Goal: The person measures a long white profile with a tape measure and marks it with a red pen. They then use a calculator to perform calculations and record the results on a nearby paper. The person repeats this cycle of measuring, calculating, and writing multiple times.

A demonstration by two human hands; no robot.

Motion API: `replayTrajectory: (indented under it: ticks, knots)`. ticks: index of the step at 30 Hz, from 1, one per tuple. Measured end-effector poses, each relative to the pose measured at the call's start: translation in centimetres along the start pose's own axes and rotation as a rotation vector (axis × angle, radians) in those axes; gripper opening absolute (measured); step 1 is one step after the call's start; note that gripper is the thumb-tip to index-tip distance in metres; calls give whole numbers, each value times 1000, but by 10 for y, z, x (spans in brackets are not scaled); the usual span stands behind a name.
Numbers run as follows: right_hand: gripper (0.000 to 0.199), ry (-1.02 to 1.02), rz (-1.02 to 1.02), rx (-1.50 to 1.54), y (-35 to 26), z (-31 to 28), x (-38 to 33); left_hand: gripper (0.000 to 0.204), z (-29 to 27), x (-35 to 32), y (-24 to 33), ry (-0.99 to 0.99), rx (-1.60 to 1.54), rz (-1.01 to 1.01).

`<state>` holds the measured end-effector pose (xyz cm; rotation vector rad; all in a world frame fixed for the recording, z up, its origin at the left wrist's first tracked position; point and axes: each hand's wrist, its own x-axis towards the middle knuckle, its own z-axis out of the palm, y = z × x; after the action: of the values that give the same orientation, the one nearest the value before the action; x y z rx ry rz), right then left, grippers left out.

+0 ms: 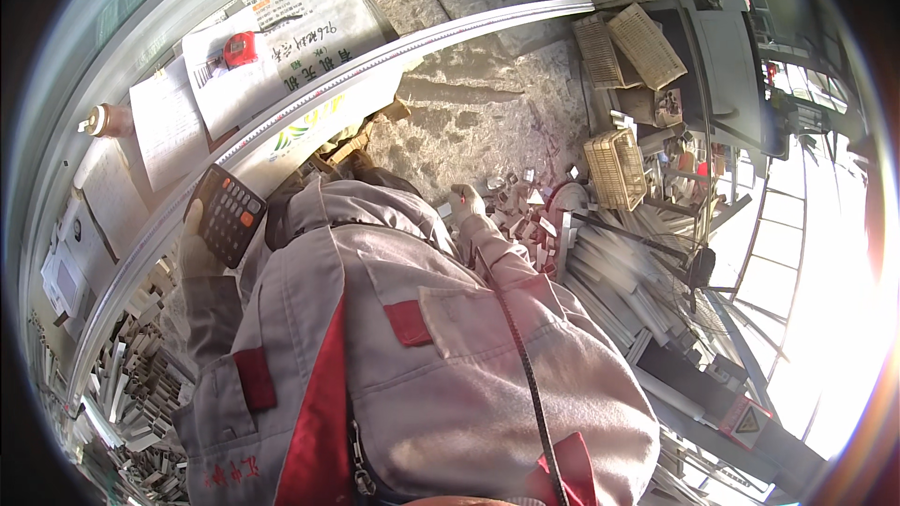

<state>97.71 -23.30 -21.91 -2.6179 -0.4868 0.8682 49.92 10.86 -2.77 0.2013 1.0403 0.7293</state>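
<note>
In my left hand [195,248] is a dark calculator [225,215] with orange keys, held at its lower side beside the long white rail. My right hand [462,203] hangs low at my right side, above the littered floor. Its fingers look curled, with a small red spot and a pale bit at them, too small to name. A red tape measure [241,50] lies on white papers [225,84] beyond the rail. Farther left, a handwritten sheet [169,122] lies near a small brown bottle [108,121].
The white rail [375,58] with a marked scale curves along the bench edge. Plastic baskets [614,169] stand at the right, near stacked long profiles [614,286]. Offcuts [534,215] litter the floor by my right hand; more short pieces [141,394] fill the lower left.
</note>
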Motion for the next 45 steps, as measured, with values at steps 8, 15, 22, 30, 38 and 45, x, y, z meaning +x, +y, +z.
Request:
replayTrajectory:
  ticks: [8,15,22,30,38,45]
  knots:
    - [38,-8,-8,52,-2,-10,26,49,-9,-7,-12,-40,-37,72]
    - [36,-96,-69,259,0,-18,87,30,-26,-14,-41,220,-311,65]
    - [14,-295,-246,379,-137,-43,83,27,-5,-40,-73,385,-361,59]
    - [21,-610,-402,582,-301,-35,28,30,13,-32,-85,443,-336,-53]
    - [22,-741,-637,396,-356,-31,-35,28,43,-10,-77,395,-228,-11]
    - [22,-766,-674,329,-359,-37,-57,24,53,-3,-75,421,-210,-23]
